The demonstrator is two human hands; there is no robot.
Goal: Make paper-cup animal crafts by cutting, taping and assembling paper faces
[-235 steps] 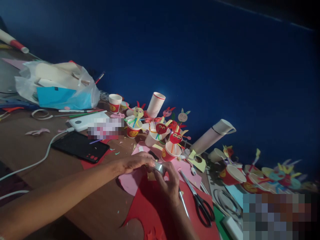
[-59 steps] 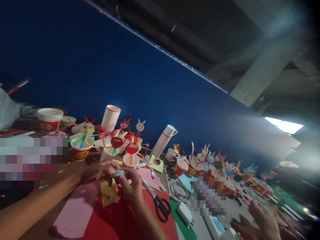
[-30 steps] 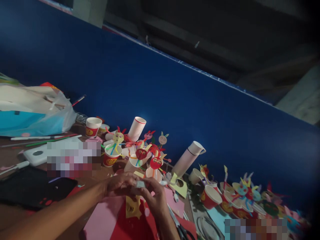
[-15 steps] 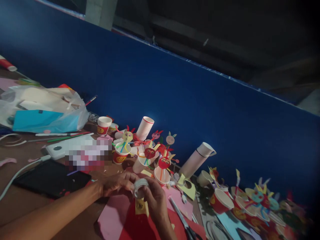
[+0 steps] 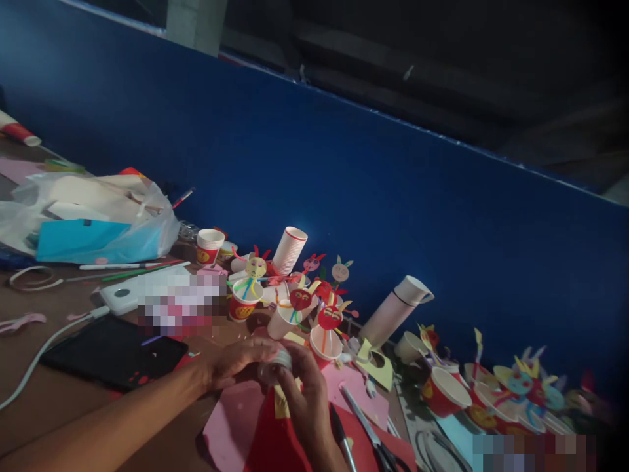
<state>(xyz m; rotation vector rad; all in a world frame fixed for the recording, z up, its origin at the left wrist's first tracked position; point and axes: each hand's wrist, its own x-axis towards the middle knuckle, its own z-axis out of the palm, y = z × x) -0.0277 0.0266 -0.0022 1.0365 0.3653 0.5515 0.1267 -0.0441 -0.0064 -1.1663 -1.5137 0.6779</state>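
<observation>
Between my two hands is a small whitish roll of tape (image 5: pixel 274 371), raised over the paper. My left hand (image 5: pixel 240 359) comes in from the left, its fingertips pinching the roll's left edge. My right hand (image 5: pixel 310 387) grips the same roll from the right, thumb in front and fingers behind. Under them lie a sheet of red paper (image 5: pixel 265 439) and a sheet of pink paper (image 5: pixel 228 416). A small yellow paper piece (image 5: pixel 282 402) shows just below the roll, partly covered by my right hand. Scissors (image 5: pixel 366 419) and a pen (image 5: pixel 341 432) lie beside my right wrist.
Paper cups with paper faces (image 5: pixel 325 342) stand beyond my hands, and more decorated cups (image 5: pixel 445 392) at right. A white flask (image 5: pixel 397 309) leans near the blue partition (image 5: pixel 275 157). At left are a black phone (image 5: pixel 115 354), a white power bank (image 5: pixel 142 288) and a plastic bag (image 5: pixel 98 203).
The roll has turned, so its hole faces me less. Both hands stay closed on it. The view has shifted slightly, and the pen beside my right wrist now shows.
</observation>
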